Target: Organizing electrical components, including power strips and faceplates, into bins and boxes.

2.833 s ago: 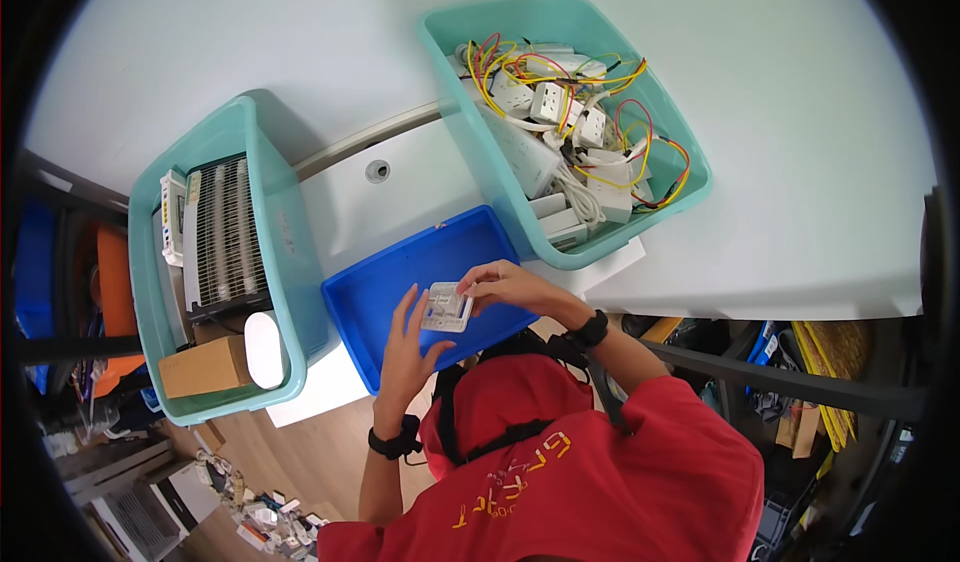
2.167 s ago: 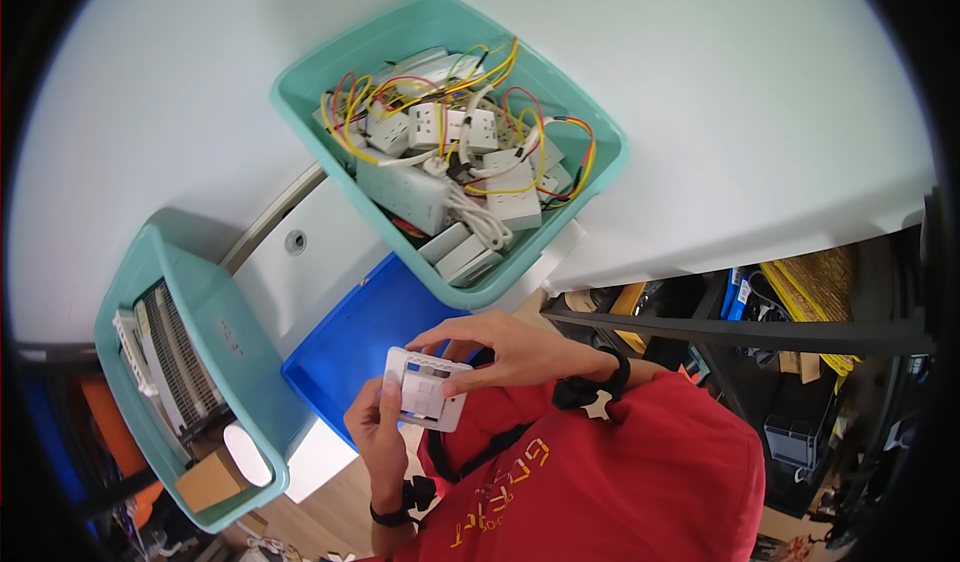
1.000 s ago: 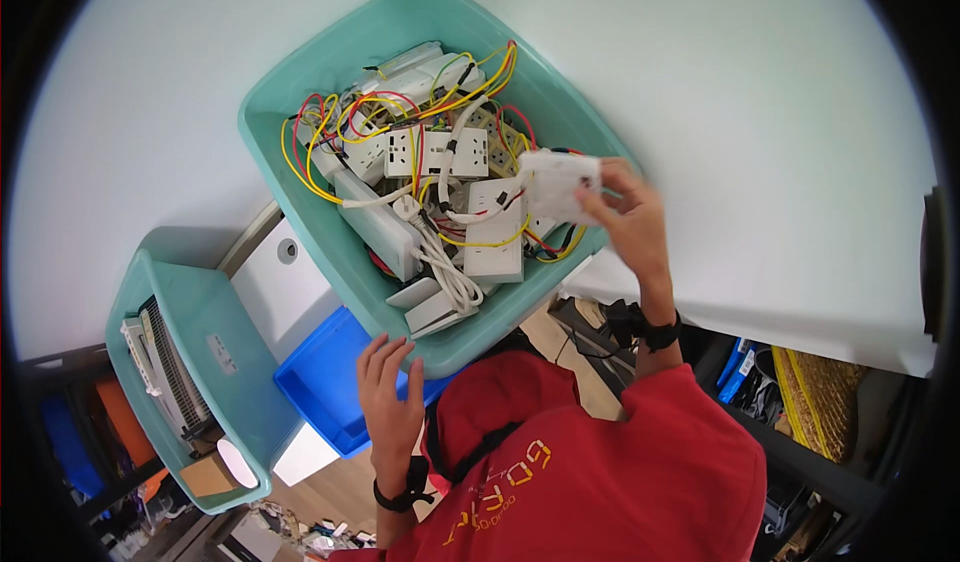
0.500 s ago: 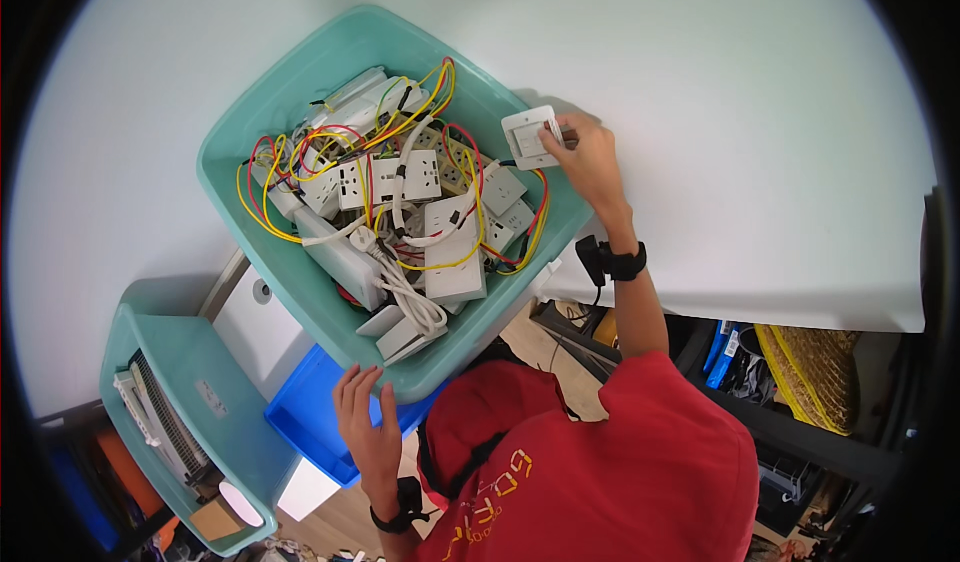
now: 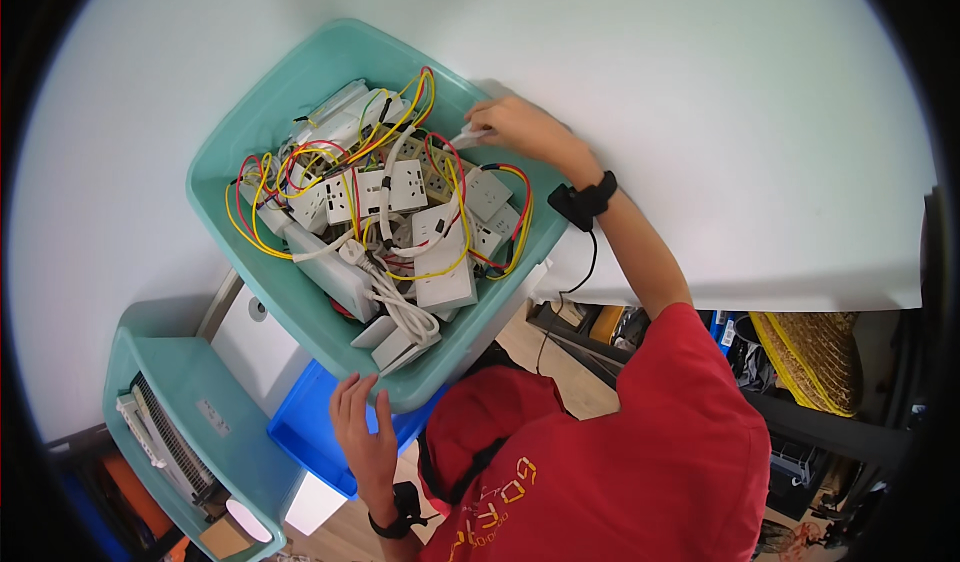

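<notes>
The teal bin holds a tangle of white power strips, white switch boxes, white cords and yellow and red wires. My right hand reaches over its far right wall, fingers pinched on a white square plate, which is mostly hidden by the hand and sits low against the inside of that wall. My left hand is at the near left corner of the bin, fingers apart and bent, fingertips at the rim; whether they touch it I cannot tell.
A second teal bin with a grille appliance and cardboard box is at the lower left. A blue tray lies partly under the large bin. The white table surrounds the bins. Dark shelves stand below its right edge.
My right hand carried the white plate from the blue tray up to the large bin's far right side and lowered it inside. My left hand let go of the plate and moved to the near rim.
</notes>
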Demonstrator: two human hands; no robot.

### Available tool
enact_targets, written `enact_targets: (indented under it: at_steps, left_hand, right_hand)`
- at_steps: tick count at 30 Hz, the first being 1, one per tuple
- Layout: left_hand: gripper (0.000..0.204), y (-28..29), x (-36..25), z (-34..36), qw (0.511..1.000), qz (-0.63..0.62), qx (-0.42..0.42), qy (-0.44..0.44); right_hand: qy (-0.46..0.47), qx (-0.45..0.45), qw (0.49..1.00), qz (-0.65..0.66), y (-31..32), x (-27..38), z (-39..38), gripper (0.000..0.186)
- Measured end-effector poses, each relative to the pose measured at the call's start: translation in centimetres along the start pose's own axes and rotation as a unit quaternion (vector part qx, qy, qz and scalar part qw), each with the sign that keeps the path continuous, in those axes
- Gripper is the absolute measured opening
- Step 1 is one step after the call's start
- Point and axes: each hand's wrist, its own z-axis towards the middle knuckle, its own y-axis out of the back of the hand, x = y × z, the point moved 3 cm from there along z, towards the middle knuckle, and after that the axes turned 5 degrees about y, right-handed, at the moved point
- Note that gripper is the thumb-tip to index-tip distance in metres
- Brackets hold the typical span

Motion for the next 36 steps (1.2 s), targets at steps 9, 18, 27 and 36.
enact_targets:
  at_steps: [9,18,27,36]
  left_hand:
    - [0.022,0.1,0.0,-0.4,1.0,0.017,0.012,-0.019]
    - [0.022,0.2,0.2,-0.6,0.999,0.012,0.028,-0.034]
    - [0.029,1.3,1.3,-2.0,0.999,-0.035,0.015,0.021]
    - [0.03,2.4,13.1,-9.0,0.974,-0.01,-0.084,0.21]
  right_hand:
    - [-0.069,0.241,0.964,-0.091,-3.9,-0.4,-0.8,0.005]
    - [-0.106,0.373,0.919,-0.07,-4.2,-0.7,-0.1,0.057]
    - [-0.088,0.381,0.92,-0.022,-3.8,0.0,0.0,0.055]
    - [-0.085,-0.043,0.995,0.04,3.5,15.8,-3.0,0.027]
